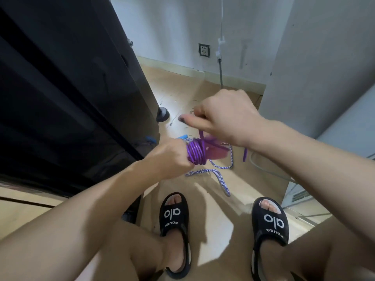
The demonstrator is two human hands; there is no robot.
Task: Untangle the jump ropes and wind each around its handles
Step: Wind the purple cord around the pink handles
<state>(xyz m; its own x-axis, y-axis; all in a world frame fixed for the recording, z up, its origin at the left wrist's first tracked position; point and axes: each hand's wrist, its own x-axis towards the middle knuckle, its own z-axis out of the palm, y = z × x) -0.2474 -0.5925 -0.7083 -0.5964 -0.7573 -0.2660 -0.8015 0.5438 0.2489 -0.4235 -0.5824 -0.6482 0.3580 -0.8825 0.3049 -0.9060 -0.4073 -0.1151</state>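
Left hand gripped handles wound with purple rope; right hand pinched rope's free end above; braided rope lay on floor.

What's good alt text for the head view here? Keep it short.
Seen from above, a person's left hand grips handles wrapped in coils of purple jump rope, while the right hand holds the rope's loose end above them. A second, purple-and-white braided rope lies loose on the tan floor, ahead of two feet in black sandals.

Black cabinet blocks left; floor ahead open.
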